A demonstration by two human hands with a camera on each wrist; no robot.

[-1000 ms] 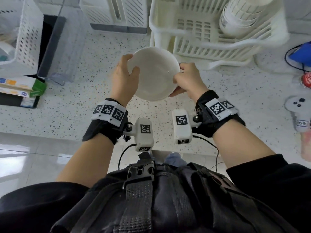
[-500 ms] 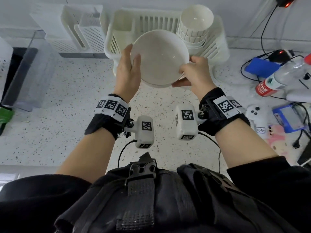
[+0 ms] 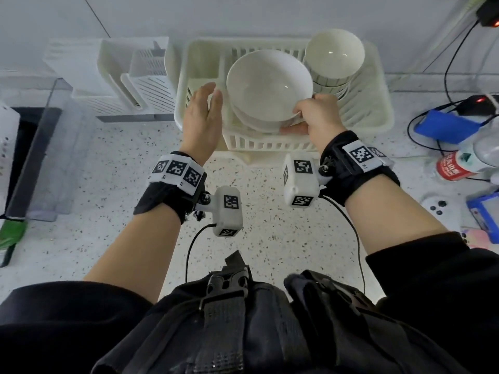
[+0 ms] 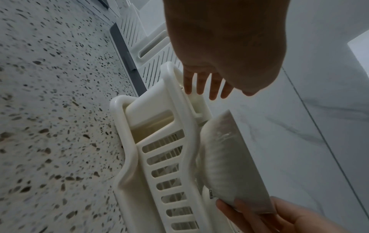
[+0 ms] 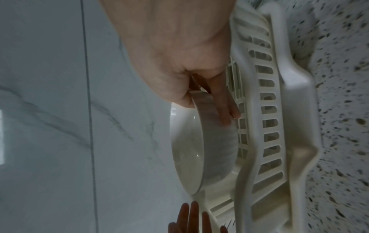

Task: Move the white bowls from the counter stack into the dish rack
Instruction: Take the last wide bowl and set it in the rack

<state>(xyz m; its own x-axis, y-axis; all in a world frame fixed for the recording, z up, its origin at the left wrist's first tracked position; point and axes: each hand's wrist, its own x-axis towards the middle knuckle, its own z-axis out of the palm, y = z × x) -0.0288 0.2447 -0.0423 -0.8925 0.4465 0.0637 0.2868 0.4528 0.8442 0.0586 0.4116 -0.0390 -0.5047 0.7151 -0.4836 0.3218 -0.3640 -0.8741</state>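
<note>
Pinching the near-right rim of a white bowl (image 3: 268,85), right hand (image 3: 316,117): thumb inside the rim, fingers (image 5: 225,108) curled under the outer wall. That grip alone carries the bowl. Bowl sits tilted over the dish rack (image 3: 375,114), near its front middle, mouth facing up and toward the camera; whether its base touches the rack floor I cannot tell. Left hand (image 3: 202,122) is off the bowl, just left of it, above the rack's left end; grip wide, fingers (image 4: 213,85) straight and spread, holding nothing. Back-right corner of the rack holds a stack of smaller white bowls (image 3: 334,58), upright. Rack stands on the speckled worktop (image 3: 270,238), against the wall. Left of the rack: a white slotted basket (image 3: 129,79). Right of the rack: a blue box (image 3: 445,128), cables, a bottle with a red label (image 3: 459,166).
</note>
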